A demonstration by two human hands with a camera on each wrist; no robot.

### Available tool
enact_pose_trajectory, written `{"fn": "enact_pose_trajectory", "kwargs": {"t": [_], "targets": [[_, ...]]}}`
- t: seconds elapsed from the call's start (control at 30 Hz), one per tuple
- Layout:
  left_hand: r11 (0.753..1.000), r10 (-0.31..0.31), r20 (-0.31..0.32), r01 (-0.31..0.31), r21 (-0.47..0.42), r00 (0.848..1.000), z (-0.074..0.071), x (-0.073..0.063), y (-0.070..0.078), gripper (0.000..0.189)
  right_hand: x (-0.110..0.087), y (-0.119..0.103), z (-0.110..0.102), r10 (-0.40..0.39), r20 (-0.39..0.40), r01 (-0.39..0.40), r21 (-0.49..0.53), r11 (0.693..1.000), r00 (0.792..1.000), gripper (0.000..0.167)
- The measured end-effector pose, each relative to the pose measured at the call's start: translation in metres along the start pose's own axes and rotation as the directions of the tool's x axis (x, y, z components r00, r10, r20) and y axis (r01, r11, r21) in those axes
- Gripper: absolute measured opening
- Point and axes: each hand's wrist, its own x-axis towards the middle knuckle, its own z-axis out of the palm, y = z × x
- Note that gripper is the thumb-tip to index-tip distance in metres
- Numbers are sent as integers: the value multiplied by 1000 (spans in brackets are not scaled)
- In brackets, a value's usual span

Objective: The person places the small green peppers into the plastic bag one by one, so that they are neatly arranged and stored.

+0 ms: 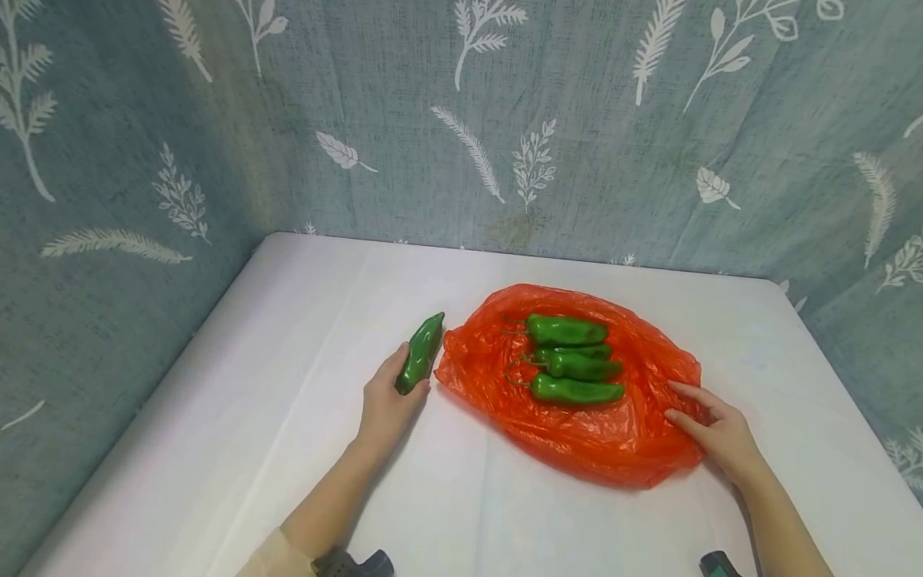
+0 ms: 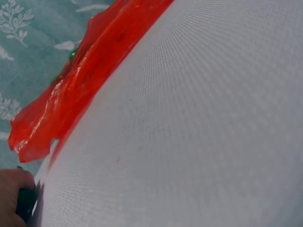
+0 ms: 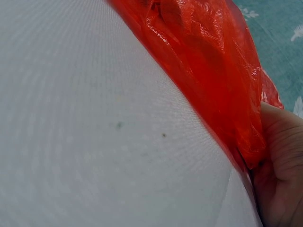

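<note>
My left hand (image 1: 389,405) holds a glossy green pepper (image 1: 421,353) on the left, thumb and fingers at its lower end and its tip pointing up and away. In the left wrist view only part of this hand (image 2: 12,196) shows at the lower left corner. A crumpled red plastic bag (image 1: 591,445) lies spread on the table just right of the pepper. Several long green peppers (image 1: 577,390) with thin stems rest side by side on it. My right hand (image 1: 724,433) grips the bag's right edge between thumb and fingers, also seen in the right wrist view.
The table (image 1: 324,481) has a white cover. Behind it and at its sides hangs a grey-green cloth (image 1: 404,184) with white leaf prints. Dark wrist devices (image 1: 353,564) show at the bottom edge of the head view.
</note>
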Motion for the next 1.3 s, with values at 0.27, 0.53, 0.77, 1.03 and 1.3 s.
{"fn": "enact_pose_trajectory", "kwargs": {"t": [0.27,0.53,0.77,1.03,1.3], "targets": [[999,-41,-54,40,-29,998,-6,3,3,64,1,-3,-1,20,6,-20,11,1000,1000,56],[989,-127,60,132,-71,990,-21,19,8,63,0,-2,-1,17,-3,-17,5,1000,1000,56],[946,-166,273,231,-228,948,-40,40,7,60,2,-3,-1,2,-3,-2,28,1000,1000,54],[958,-94,384,189,-216,919,-50,59,13,58,2,-3,-2,17,4,-17,46,999,1000,55],[957,-36,519,179,-228,854,-58,76,26,58,2,-3,-2,23,4,-23,40,999,1000,56]]}}
